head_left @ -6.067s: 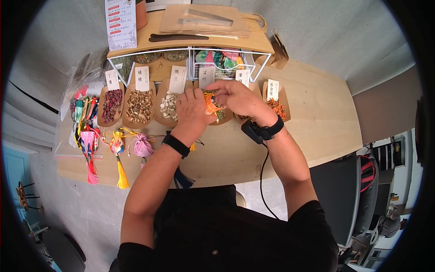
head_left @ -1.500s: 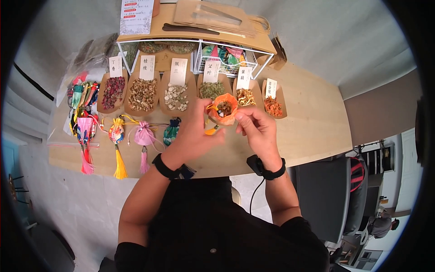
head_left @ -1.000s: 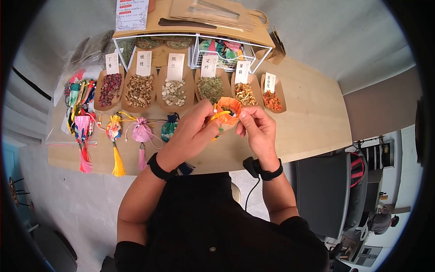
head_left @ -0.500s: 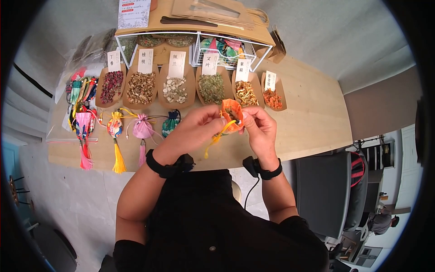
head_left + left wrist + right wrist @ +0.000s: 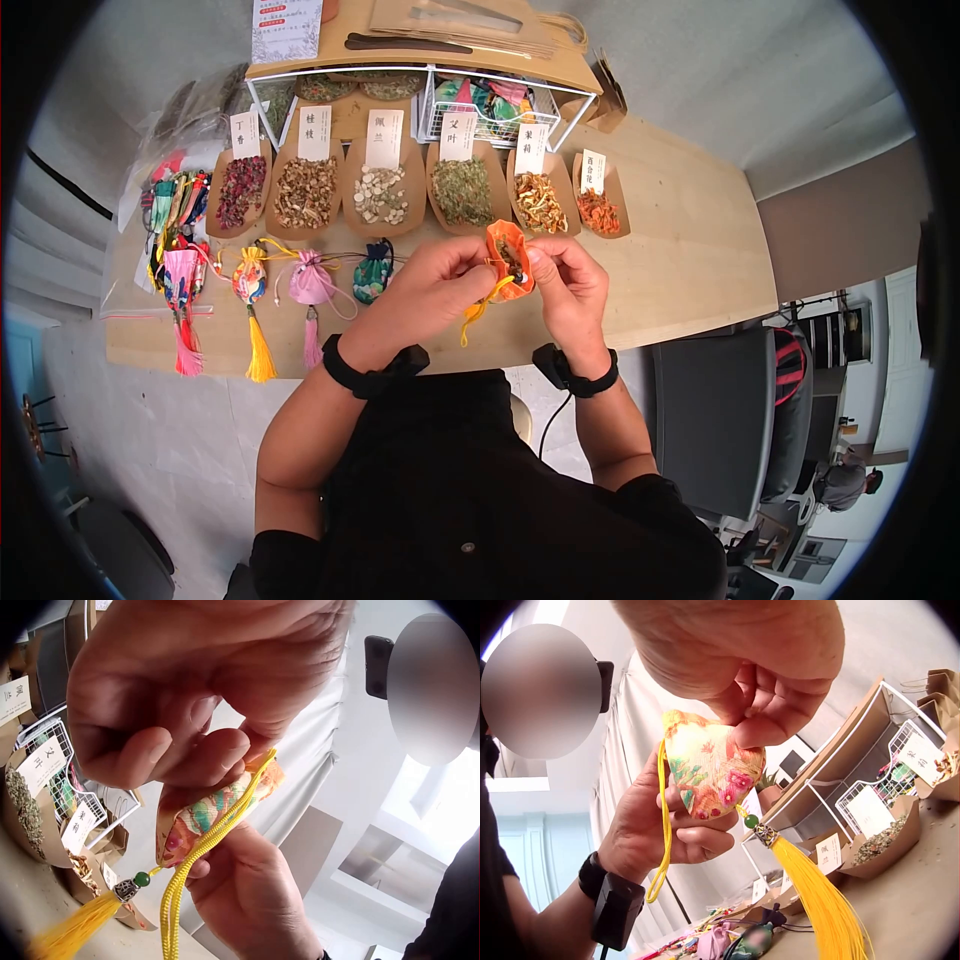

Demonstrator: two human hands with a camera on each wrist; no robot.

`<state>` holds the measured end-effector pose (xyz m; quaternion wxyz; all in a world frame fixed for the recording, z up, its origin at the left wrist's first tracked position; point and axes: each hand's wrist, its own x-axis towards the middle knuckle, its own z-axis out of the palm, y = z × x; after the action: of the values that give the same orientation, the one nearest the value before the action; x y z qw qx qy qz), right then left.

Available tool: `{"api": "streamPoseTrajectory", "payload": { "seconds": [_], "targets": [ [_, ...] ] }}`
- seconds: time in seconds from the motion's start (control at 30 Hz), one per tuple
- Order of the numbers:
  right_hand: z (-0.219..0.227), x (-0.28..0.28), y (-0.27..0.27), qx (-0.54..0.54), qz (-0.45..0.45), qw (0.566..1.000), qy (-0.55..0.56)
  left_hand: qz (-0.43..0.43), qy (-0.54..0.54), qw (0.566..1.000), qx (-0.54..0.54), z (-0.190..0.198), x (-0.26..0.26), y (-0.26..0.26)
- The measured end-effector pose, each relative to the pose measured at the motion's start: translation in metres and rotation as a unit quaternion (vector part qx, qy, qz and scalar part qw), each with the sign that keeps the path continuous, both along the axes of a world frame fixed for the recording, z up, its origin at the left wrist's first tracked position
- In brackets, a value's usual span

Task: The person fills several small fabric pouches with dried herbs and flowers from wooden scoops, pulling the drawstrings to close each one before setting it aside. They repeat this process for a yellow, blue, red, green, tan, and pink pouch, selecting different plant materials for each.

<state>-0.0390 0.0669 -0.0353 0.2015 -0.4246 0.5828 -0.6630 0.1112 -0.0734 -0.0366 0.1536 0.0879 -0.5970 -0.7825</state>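
Note:
A floral orange drawstring sachet [image 5: 511, 258] is held up between both hands in front of the herb trays, its mouth facing up. Dark dried bits show inside it in the head view. My left hand [image 5: 447, 272] pinches the left side of its rim between thumb and curled fingers. Opposite, the thumb and forefinger of my right hand [image 5: 571, 285] pinch the right side. A yellow cord [image 5: 206, 859] hangs in a loop from the rim. Below the sachet's base dangles a yellow tassel [image 5: 817, 900] with a green bead [image 5: 751, 821].
Labelled paper trays stand in a row behind the hands, including green leaf [image 5: 462, 190], yellow-brown petals [image 5: 540, 205] and orange petals [image 5: 598, 212]. Finished-looking sachets, one pink [image 5: 311, 284], one green [image 5: 372, 275], lie at left. A white-framed shelf [image 5: 300, 70] stands behind.
The hands have come back from over the trays with the sachet. Its mouth has gone from round to narrow, and the left thumb has moved onto the rim.

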Motion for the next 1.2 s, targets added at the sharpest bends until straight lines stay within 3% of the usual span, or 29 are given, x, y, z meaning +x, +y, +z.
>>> {"api": "streamPoseTrajectory", "payload": {
  "seconds": [0.1, 0.3, 0.4, 0.6, 0.7, 0.77, 0.93, 1.03, 1.07, 1.2],
  "targets": [
    [-0.001, 0.002, 0.0, 0.007, -0.022, 0.999, 0.026, 0.019, -0.014, 1.0, 0.004, 0.005, 0.001, 0.004],
    [-0.003, -0.005, 0.003, 0.009, -0.079, 0.994, 0.079, -0.022, -0.134, 0.991, 0.013, 0.026, 0.03, 0.001],
    [0.006, -0.006, 0.005, 0.016, -0.104, 0.978, 0.179, -0.028, -0.115, 0.992, -0.053, 0.031, 0.046, -0.003],
    [0.009, -0.013, 0.01, 0.029, -0.179, 0.957, 0.226, -0.011, -0.101, 0.992, -0.075, 0.05, 0.078, 0.006],
    [0.001, -0.018, 0.018, 0.056, -0.192, 0.94, 0.275, -0.04, -0.102, 0.983, -0.146, 0.052, 0.097, 0.024],
    [-0.003, -0.011, 0.023, 0.067, -0.18, 0.945, 0.266, -0.089, -0.067, 0.986, -0.128, 0.047, 0.103, 0.037],
    [-0.023, 0.009, 0.035, 0.133, -0.128, 0.973, 0.139, -0.038, -0.095, 0.994, -0.047, 0.019, 0.124, 0.032],
    [-0.029, 0.003, 0.044, 0.207, -0.051, 0.976, 0.034, 0.016, -0.158, 0.986, -0.045, 0.001, 0.126, 0.033],
    [-0.033, 0.0, 0.045, 0.232, -0.04, 0.972, 0.025, 0.038, -0.207, 0.969, -0.131, -0.011, 0.126, 0.029],
    [-0.047, -0.008, 0.038, 0.293, -0.029, 0.955, 0.039, 0.139, -0.275, 0.908, -0.282, -0.02, 0.11, 0.021]
  ]
}}
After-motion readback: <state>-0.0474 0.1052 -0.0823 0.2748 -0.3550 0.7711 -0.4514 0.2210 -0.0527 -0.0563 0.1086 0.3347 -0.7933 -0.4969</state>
